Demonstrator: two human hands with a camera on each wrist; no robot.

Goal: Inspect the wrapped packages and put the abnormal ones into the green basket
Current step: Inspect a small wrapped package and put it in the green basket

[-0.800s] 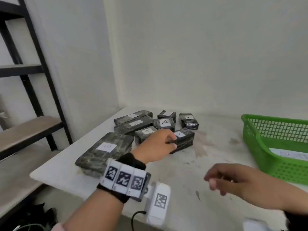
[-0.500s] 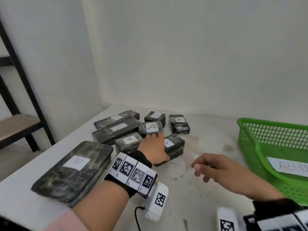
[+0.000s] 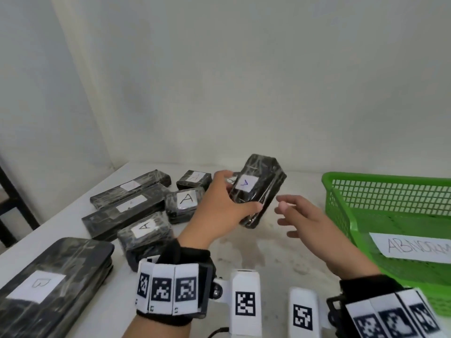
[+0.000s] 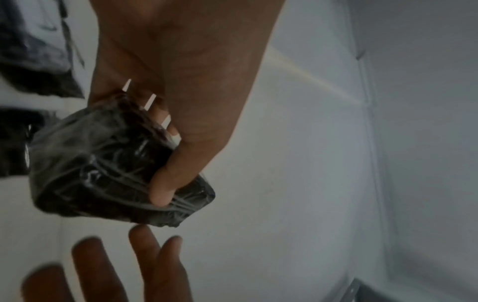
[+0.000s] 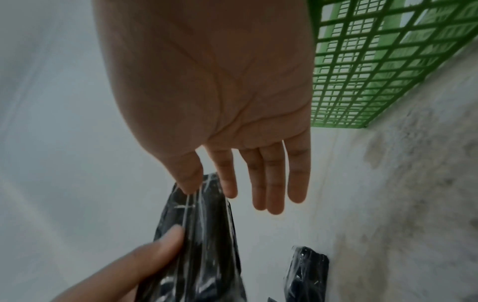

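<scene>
Gripping a small black wrapped package (image 3: pixel 256 189) around its lower half, the left hand (image 3: pixel 219 211) holds it lifted off the white table (image 3: pixel 256 252), tilted, with its white label facing up toward the head camera. In the left wrist view the thumb lies across the shiny film and the fingers curl behind the package (image 4: pixel 113 169). The right hand (image 3: pixel 310 220) hovers just beside it with fingers straight and slightly spread, holding nothing; in the right wrist view its thumb tip looks to be at the package's top corner (image 5: pixel 196 235), though I cannot tell whether it touches. Off to the right stands the green basket (image 3: pixel 341 203), with a paper sign (image 3: pixel 412 247) lying inside that reads "ABNORM" before the edge cuts it off. Behind and left of the lifted package, other wrapped packages lie on the table: two long ones (image 3: pixel 127 203) side by side, several small ones labelled "A" (image 3: pixel 185 201), and a large flat one labelled "B" (image 3: pixel 48 284) nearest the left corner.
</scene>
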